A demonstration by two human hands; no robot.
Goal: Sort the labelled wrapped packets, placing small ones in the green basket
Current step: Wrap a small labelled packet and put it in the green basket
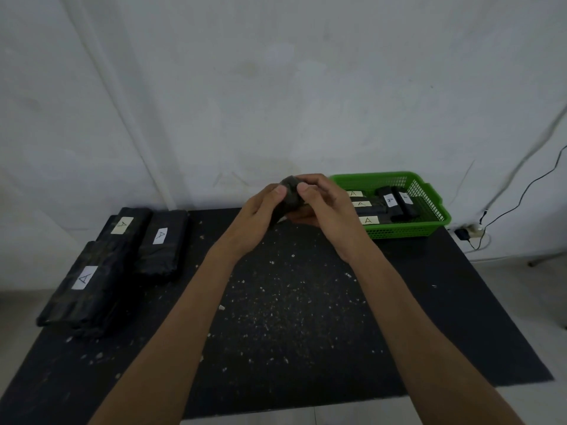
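Head view, both hands (pixel 291 207) gripping crinkly black-wrapped packet (pixel 291 194), green mesh basket (pixel 429 207) nearby

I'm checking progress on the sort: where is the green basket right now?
In the head view, the green basket sits at the table's far right corner, just right of the right hand, with small labelled packets inside.

A black mat (pixel 306 302) covers the bench, strewn with small pale crumbs (pixel 276 302). Behind it stands a white wall (pixel 276 87). At the right, a black cable (pixel 527 185) runs down to a charger (pixel 461 234) plugged into a white power strip (pixel 475 231) on the pale floor (pixel 521 286).
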